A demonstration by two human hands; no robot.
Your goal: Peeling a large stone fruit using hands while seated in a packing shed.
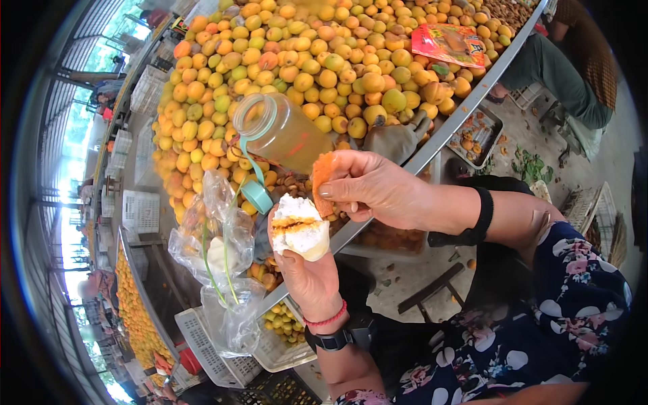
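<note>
A bitten white steamed bun with a brown layer of filling rests in my left hand, which holds it palm up over the table's metal edge. My right hand pinches a thin orange strip of food just beside the bun. Behind both hands, a clear plastic jar of brownish liquid lies tilted on the apricots, its mouth uncovered. Its teal cap hangs on a strap. To the left, a clear plastic bag holds a pale piece of food, with green stalks across it.
A grey glove and a red snack packet bearing writing lie on the apricots. The metal rim crosses diagonally. Below are white crates and a metal tray of fruit pieces. Another person sits at upper right.
</note>
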